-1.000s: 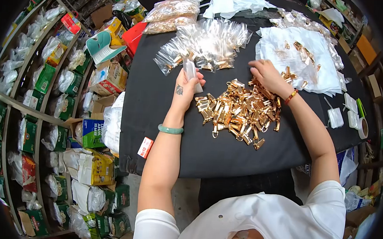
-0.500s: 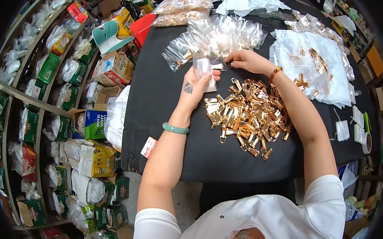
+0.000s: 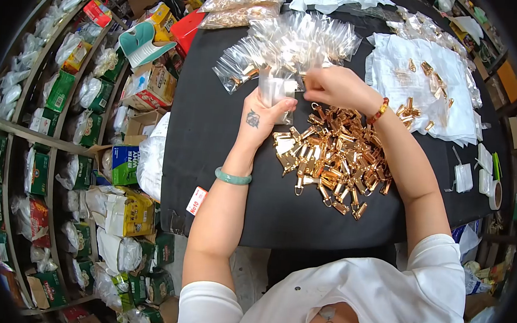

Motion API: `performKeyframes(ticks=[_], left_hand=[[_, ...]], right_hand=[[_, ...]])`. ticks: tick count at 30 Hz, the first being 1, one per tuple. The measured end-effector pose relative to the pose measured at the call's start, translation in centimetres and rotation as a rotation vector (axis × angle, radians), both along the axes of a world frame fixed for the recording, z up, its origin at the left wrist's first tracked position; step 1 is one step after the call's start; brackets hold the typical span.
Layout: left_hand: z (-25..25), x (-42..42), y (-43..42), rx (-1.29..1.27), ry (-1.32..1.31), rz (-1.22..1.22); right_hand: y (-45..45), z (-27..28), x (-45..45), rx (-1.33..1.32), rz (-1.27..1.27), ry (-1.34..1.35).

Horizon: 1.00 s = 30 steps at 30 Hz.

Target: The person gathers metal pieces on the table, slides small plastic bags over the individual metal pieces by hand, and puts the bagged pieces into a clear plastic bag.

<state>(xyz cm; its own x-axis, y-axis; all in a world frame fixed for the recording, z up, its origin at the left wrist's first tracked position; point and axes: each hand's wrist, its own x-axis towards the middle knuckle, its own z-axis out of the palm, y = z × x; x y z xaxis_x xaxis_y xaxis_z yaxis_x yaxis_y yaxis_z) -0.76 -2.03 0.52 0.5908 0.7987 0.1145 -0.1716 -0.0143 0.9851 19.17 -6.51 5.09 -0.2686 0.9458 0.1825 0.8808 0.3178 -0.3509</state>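
My left hand [image 3: 262, 114] is closed around a stack of small clear plastic bags [image 3: 273, 86], held upright with the thumb across the front. Just to its right, my right hand [image 3: 337, 88] hovers with the fingers curled inward. It is slightly blurred, and whatever sits between the fingertips is hidden. Below the right hand lies a heap of gold-coloured metal clips [image 3: 335, 157] with small hooks on the black tabletop. Behind both hands spreads a pile of filled clear bags [image 3: 301, 40] with gold pieces inside.
White plastic sheeting [image 3: 388, 75] at the right carries more gold clips. Large bags of gold parts [image 3: 241, 9] stand at the back left. A roll of tape [image 3: 495, 195] lies near the right edge. Shelves of boxes [image 3: 55, 90] line the left side.
My right hand has lifted slightly and curled its fingers in, turning toward the bags. My left hand keeps its hold on the plastic bags. The view has shifted a little.
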Motion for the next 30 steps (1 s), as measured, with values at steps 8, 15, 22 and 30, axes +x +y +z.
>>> performKeyframes(ticks=[8,15,22,30], left_hand=[[0.2,0.0,-0.3,0.052,0.029,0.083],[0.2,0.2,-0.3,0.099,0.076,0.103],[0.1,0.4,-0.3,0.106,0.109,0.118],[-0.2,0.5,-0.2,0.114,0.135,0.118]], right_hand=[[-1.0,-0.3,-0.8,-0.129,0.064,-0.103],[-1.0,2.4,0.0,0.047,0.049,0.63],[-0.9,2.3,-0.8,0.034,0.058,0.8],[-0.3,0.7,-1.1,0.037,0.088,0.717]])
